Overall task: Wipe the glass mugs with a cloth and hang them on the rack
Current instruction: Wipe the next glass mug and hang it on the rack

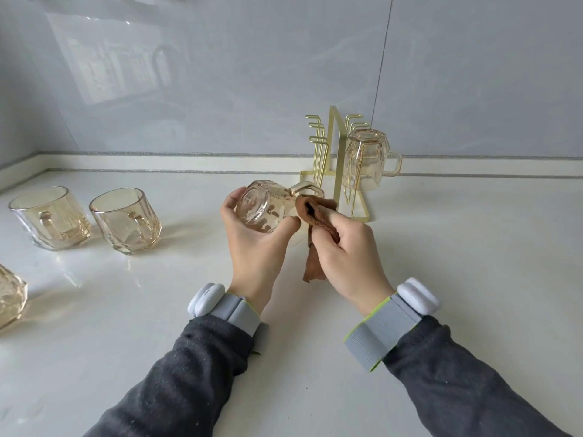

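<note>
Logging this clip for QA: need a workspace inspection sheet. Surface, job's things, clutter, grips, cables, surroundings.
Surface: white glossy counter, no spill seen.
Job's things: gold rack by the back wall, hung mug inverted on its right side; far-left mug and second mug upright; faceted glass item cut off by the left edge.
Clutter: nothing seen.
Grips: left hand grips held mug, base toward camera; right hand holds brown cloth against it near the handle.
Cables: nothing seen.
Surroundings: grey tiled wall; left wristband, right wristband.
</note>
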